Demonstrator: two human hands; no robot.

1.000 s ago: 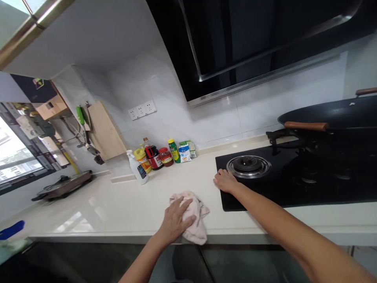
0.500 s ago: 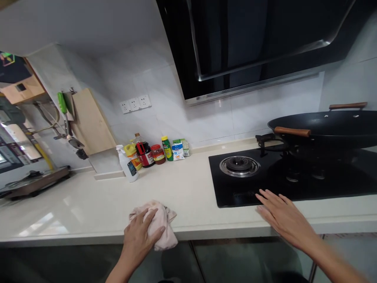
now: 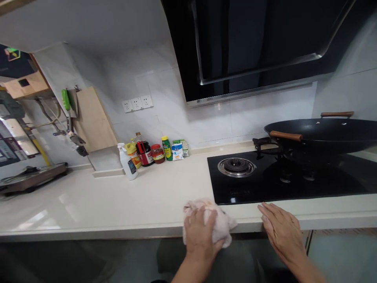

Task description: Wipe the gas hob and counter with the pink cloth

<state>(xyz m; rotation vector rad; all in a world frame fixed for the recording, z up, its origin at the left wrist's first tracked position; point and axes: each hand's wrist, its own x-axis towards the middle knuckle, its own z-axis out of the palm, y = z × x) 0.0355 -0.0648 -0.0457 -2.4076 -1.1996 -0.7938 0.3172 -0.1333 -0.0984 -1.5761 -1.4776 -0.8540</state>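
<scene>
A crumpled pale pink cloth (image 3: 222,224) lies on the front edge of the countertop (image 3: 165,196), just left of the hob's near corner, and part of it hangs over the edge. My left hand (image 3: 200,234) presses down on it, fingers curled into the fabric. To the right, my right hand (image 3: 282,232) holds nothing. Its fingers are stretched out close together at the counter's front edge, in front of the black gas hob (image 3: 253,192).
A large black wok (image 3: 321,133) with wooden handles sits on the hob's right side, under the range hood (image 3: 250,43). Along the wall stand a white spray bottle (image 3: 127,163), a red-lidded jar (image 3: 158,154) and several other condiments. A cutting board (image 3: 96,122) hangs at left.
My left hand has slid the cloth to the right along the counter's front edge, up to the hob's corner. My right hand has drawn back slightly from the hob, its fingers closer together.
</scene>
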